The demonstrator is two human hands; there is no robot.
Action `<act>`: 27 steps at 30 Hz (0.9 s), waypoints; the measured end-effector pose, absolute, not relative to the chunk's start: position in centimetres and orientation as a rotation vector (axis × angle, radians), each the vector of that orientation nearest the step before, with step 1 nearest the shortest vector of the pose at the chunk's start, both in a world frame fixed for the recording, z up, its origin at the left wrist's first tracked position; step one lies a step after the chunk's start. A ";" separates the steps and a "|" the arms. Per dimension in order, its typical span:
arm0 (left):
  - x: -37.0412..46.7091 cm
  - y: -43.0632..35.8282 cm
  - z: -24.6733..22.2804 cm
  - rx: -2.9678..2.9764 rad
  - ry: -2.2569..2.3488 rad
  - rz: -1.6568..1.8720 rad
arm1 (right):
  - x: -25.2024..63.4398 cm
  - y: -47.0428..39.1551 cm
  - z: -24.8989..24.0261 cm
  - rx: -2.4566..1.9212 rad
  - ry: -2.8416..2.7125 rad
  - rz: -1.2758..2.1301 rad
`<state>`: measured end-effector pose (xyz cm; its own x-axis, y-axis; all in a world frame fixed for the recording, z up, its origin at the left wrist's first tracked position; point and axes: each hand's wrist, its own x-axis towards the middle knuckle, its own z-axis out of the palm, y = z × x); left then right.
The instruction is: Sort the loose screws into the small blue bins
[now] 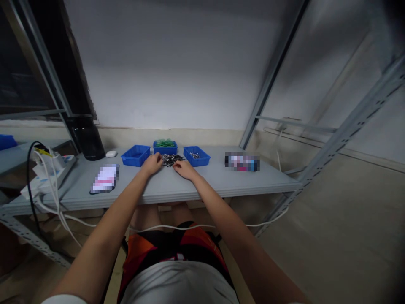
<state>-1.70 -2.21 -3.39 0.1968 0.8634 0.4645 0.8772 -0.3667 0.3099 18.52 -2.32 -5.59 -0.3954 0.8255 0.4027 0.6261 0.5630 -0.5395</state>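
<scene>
A pile of small dark and silvery metal pieces (171, 158) lies on the grey table (171, 181). My left hand (154, 163) is at the pile's left edge, fingers bent together. At its lower right edge is my right hand (184, 169), its fingers closed too; what either hand grips is too small to make out. Behind the pile stands a blue tray (165, 150) of green items. The left blue tray (135, 156) shows nothing inside, while the right blue tray (196, 156) holds some small silvery pieces.
A phone (105, 178), a white case (111, 154) and a black bottle (89, 139) are on the left, beside a power strip (47, 179) with cables. A blurred package (242, 162) lies on the right. Metal shelf posts flank the table.
</scene>
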 end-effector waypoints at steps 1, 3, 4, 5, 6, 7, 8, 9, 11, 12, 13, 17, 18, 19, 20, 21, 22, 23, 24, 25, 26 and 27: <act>-1.6 -2.2 -3.4 -2.462 -1.725 -0.941 | 18.5 -2.4 -5.5 -1.163 -2.150 0.399; -1.5 -2.3 -3.5 -2.582 -1.664 -0.957 | 18.5 -2.5 -5.4 -1.173 -2.154 0.404; -1.4 -2.3 -3.6 -2.636 -1.644 -0.947 | 18.5 -2.5 -5.3 -1.182 -2.157 0.409; -1.4 -2.3 -3.7 -2.677 -1.632 -0.935 | 18.5 -2.6 -5.3 -1.189 -2.159 0.415; -1.4 -2.2 -3.8 -2.703 -1.627 -0.928 | 18.5 -2.7 -5.2 -1.194 -2.162 0.420; -1.4 -2.2 -3.8 -2.714 -1.624 -0.928 | 18.5 -2.7 -5.2 -1.196 -2.165 0.424; -1.4 -2.2 -3.9 -2.718 -1.615 -0.936 | 18.4 -2.7 -5.2 -1.198 -2.166 0.425; -1.3 -2.2 -3.9 -2.719 -1.599 -0.949 | 18.4 -2.7 -5.2 -1.199 -2.164 0.426; -1.2 -2.2 -3.9 -2.722 -1.542 -0.989 | 18.4 -2.6 -5.3 -1.190 -2.147 0.431; -1.1 -2.2 -3.8 -2.727 -1.504 -1.017 | 18.4 -2.6 -5.3 -1.183 -2.133 0.435; -0.9 -2.2 -3.8 -2.733 -1.460 -1.048 | 18.4 -2.5 -5.4 -1.173 -2.119 0.437; -0.5 -2.3 -3.8 -2.777 -1.326 -1.083 | 18.4 -2.4 -5.5 -1.123 -2.095 0.426; -0.5 -2.3 -3.8 -2.783 -1.308 -1.079 | 18.4 -2.4 -5.5 -1.110 -2.097 0.423; -0.5 -2.3 -3.9 -2.783 -1.294 -1.078 | 18.4 -2.4 -5.5 -1.097 -2.101 0.421; -0.5 -2.2 -3.9 -2.779 -1.283 -1.082 | 18.4 -2.4 -5.4 -1.084 -2.105 0.421; -0.5 -2.2 -4.0 -2.773 -1.274 -1.091 | 18.4 -2.4 -5.4 -1.075 -2.107 0.423; -0.6 -2.1 -4.1 -2.768 -1.268 -1.101 | 18.4 -2.5 -5.4 -1.065 -2.110 0.427; -0.6 -2.0 -4.1 -2.765 -1.265 -1.107 | 18.4 -2.5 -5.3 -1.052 -2.114 0.431; -0.6 -1.9 -4.1 -2.764 -1.263 -1.109 | 18.4 -2.5 -5.3 -1.036 -2.117 0.435; -0.6 -1.9 -4.1 -2.765 -1.261 -1.109 | 18.4 -2.5 -5.3 -1.017 -2.121 0.440; -0.6 -1.9 -4.1 -2.767 -1.258 -1.110 | 18.4 -2.5 -5.3 -0.999 -2.126 0.445; -0.6 -1.9 -4.1 -2.771 -1.254 -1.110 | 18.5 -2.5 -5.2 -0.985 -2.129 0.448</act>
